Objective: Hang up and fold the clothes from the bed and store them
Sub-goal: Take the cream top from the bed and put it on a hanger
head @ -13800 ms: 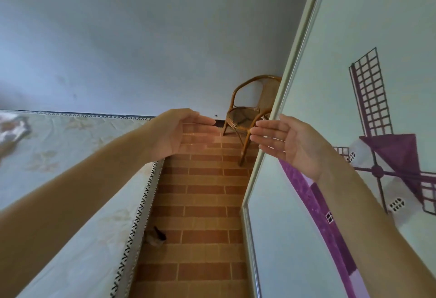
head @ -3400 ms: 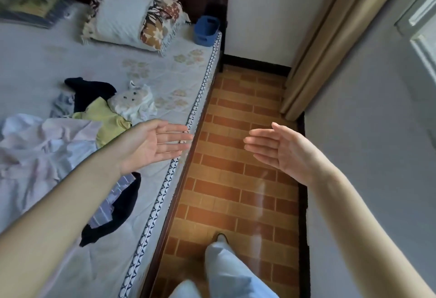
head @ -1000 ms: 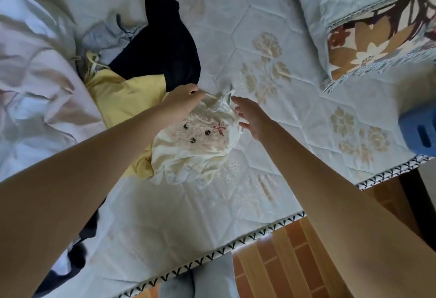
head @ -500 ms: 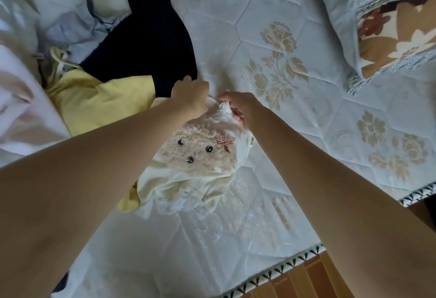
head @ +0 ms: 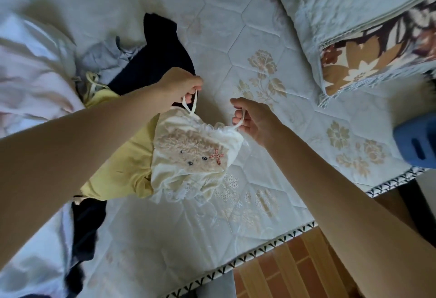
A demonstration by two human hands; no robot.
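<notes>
Both hands lift a cream camisole top (head: 195, 153) by its straps over the mattress (head: 236, 38).
Left hand (head: 180, 82) has fingers curled tight on one thin strap, right hand (head: 253, 120) pinches the other. Top is satin-like cream, lace trim at neckline and hem, fuzzy beige bear face with dark bead eyes and a red plaid bow. It hangs between the hands, beside a yellow garment (head: 122, 156) and dark clothing (head: 160, 56).
</notes>
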